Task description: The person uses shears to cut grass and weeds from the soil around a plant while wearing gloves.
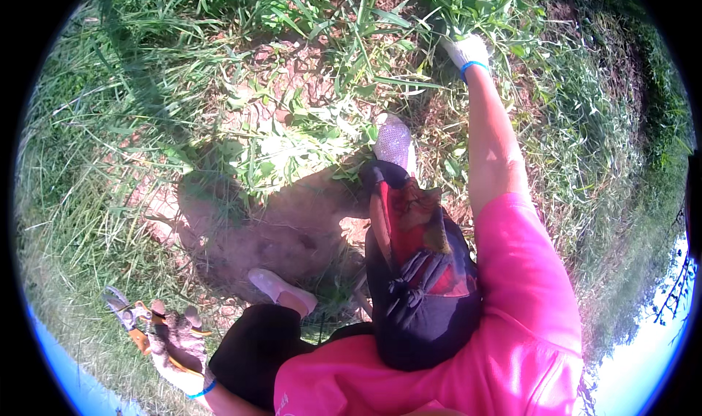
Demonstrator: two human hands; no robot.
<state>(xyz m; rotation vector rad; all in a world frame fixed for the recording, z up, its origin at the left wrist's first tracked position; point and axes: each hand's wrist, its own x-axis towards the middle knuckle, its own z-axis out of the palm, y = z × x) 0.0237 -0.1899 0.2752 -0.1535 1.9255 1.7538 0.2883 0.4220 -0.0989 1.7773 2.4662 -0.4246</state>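
My left hand (pixel 178 339), in a soiled white knitted glove with a blue cuff, holds a pair of pruning shears (pixel 130 320) at the lower left. The shears have orange handles, and their metal blades point up and left, away from my body. At the upper right my right arm is stretched far out. My right hand (pixel 466 52), gloved in white with a blue cuff, is closed at the base of a clump of leafy green weeds (pixel 471 10). Leaves hide its fingertips.
Cut or flattened greenery (pixel 263 163) lies on reddish soil (pixel 279 70) before me. Tall grass (pixel 82 158) stands on the left. My two light shoes (pixel 392 139) are planted apart. A dark cloth with red print and ties (pixel 422 284) covers my lap. My shadow darkens the middle ground.
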